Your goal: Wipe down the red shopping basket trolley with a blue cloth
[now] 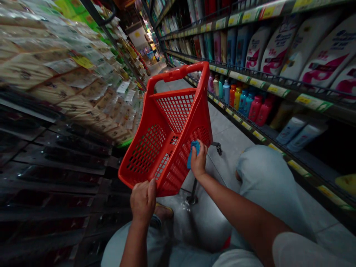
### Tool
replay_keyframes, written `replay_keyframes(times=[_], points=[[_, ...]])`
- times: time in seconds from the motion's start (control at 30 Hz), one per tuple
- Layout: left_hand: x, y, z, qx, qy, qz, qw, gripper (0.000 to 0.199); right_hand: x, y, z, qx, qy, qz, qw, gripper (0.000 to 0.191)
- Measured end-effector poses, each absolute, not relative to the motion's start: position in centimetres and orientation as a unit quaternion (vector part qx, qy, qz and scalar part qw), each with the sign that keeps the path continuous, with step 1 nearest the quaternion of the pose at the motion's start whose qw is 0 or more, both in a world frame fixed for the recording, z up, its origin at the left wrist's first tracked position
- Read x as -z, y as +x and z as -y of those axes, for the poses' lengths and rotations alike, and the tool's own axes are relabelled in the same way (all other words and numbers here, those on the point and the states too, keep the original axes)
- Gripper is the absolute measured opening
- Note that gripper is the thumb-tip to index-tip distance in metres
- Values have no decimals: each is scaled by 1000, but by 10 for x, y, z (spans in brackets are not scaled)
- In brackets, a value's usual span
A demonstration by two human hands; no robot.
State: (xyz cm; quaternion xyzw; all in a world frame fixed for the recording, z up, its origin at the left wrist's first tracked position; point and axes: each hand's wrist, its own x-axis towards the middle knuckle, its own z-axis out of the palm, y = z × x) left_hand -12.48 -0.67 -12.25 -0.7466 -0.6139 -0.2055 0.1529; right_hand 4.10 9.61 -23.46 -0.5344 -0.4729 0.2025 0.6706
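- Progress: work on the cart (178, 152) looks underway, prob. midway; cloth (189, 159) is up against the outer wall on the R side; can't tell which bits are done, b/c the red plastic looks much the same all over
- Left: hard to say; neither hand is on the handle (178, 73), inner flap (178, 105) or far wall, so those may be done or may be pending; casters (218, 148) likewise
- L hand (142, 198): closed round the near rim, thumb over the top edge; seems to steady the cart
- R hand (199, 163): fingers bent round the cloth, part closed, cloth betw. hand & wall; exact pressure can't be told
- Cart: in the aisle, in front of the knees, basket mouth facing up & toward the person; inside I see only its own holed walls, slotted floor & flap
- R shelf (279, 91): big white bottles (279, 46) on the upper tier; small colored bottles (241, 101) in a row below, some pink, blue, yellow & orange
- L side: stacked tan packs (69, 89) w/ tags; dark boxes (58, 174) below, contents too dim & blurred to tell
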Motion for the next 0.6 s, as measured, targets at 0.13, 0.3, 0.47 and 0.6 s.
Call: replay_keyframes(times=[0.13, 0.3, 0.47, 0.6], points=[[124, -118, 4, 208, -736, 625, 159, 50, 246, 28, -59, -243, -467, 563, 637, 41], [128, -107, 2, 199, -718, 647, 165, 52, 285, 20, -58, -289, -544, 463, 637, 40], [134, -85, -1, 200, -696, 665, 184, 52, 271, 27, -61, -310, -555, 438, 635, 44], [134, -56, -4, 184, -691, 671, 196, 53, 238, 38, -35, -338, -459, 509, 645, 48]])
